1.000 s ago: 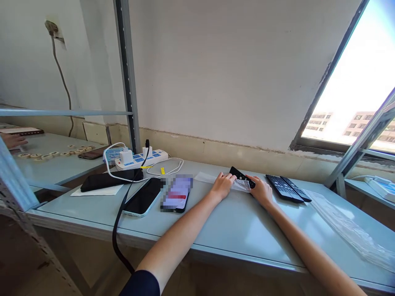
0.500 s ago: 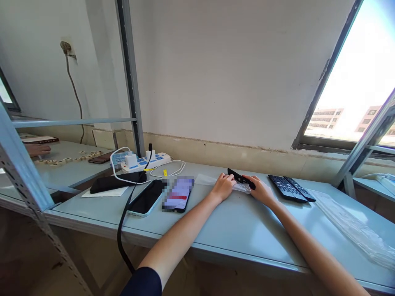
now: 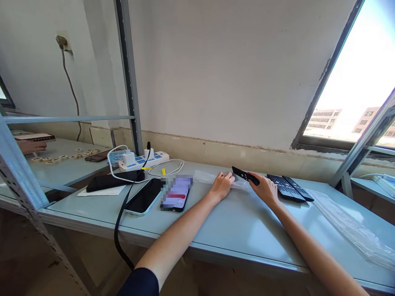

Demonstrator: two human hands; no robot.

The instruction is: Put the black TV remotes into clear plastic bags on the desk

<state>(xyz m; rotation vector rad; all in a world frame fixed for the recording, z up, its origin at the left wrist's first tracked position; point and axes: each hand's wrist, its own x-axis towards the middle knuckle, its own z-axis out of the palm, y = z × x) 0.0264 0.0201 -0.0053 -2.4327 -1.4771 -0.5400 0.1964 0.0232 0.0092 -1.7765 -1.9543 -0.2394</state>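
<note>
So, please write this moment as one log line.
left hand: on clear bag | right hand: holding black remote | farther right: two other remotes, plastic bags

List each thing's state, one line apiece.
Held remote: tilted, gripped by the right hand
Clear bag: lying partly beneath the curled left hand
Other two remotes: buttons up, side by side
Lit phone: face up, screen on
Pale-edged phone: face up, screen dark
Power strip: adapters plugged in
Wall plug: in its socket
Clear plastic at right: lying creased
</note>
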